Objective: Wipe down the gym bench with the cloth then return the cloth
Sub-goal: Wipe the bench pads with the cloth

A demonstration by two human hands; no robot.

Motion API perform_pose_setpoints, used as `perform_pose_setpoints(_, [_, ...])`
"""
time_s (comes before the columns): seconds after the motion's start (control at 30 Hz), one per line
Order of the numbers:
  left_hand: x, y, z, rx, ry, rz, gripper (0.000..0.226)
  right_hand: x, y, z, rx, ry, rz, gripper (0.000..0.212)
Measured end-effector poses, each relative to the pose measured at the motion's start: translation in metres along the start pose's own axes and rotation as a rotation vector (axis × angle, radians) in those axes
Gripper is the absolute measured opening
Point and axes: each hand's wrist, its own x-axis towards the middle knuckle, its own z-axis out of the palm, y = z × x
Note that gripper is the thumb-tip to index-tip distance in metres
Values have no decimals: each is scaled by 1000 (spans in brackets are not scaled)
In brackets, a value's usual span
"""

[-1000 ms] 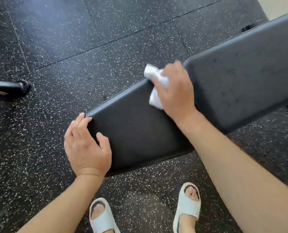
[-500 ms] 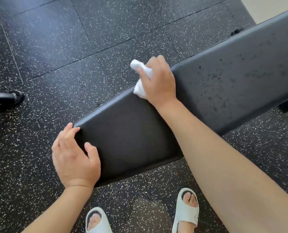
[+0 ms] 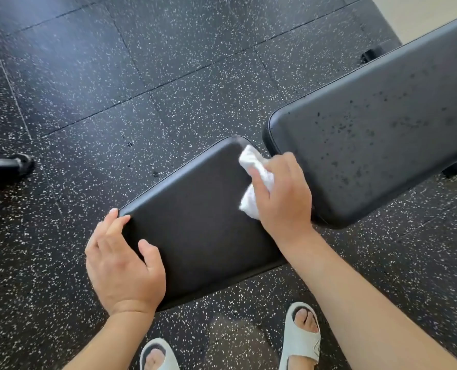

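A black padded gym bench fills the middle and right of the view. Its smaller seat pad [image 3: 200,222] lies in front of me, and the longer back pad [image 3: 377,129], speckled with dark droplets, stretches up to the right. My right hand [image 3: 286,198] presses a crumpled white cloth [image 3: 256,182] onto the far right part of the seat pad, beside the gap between the two pads. My left hand [image 3: 120,263] rests with spread fingers on the seat pad's near left corner.
The floor [image 3: 115,89] is black rubber tile with white flecks. A black metal foot [image 3: 11,165] of some equipment sits at the left edge. Bench feet [image 3: 370,54] show beyond the back pad. My sandalled feet [image 3: 300,335] stand just before the bench.
My right hand with the cloth has slid from the far edge near the gap back toward me across the seat pad. The left hand has stayed on the corner.
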Motion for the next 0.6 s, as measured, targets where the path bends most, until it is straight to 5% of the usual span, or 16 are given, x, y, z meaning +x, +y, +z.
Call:
perform_pose_setpoints(0.17, [1,-2,0,11,-18,-2,54,70,-30,34,-39,-14,-11,34])
perform_pose_setpoints(0.43, [1,1,-1,10,-10,-4,54,-51,15,-24,-76,0,69,25])
perform_pose_setpoints(0.6, [0,-2,0,12,-8,-14,54,15,-14,11,-92,51,52,28])
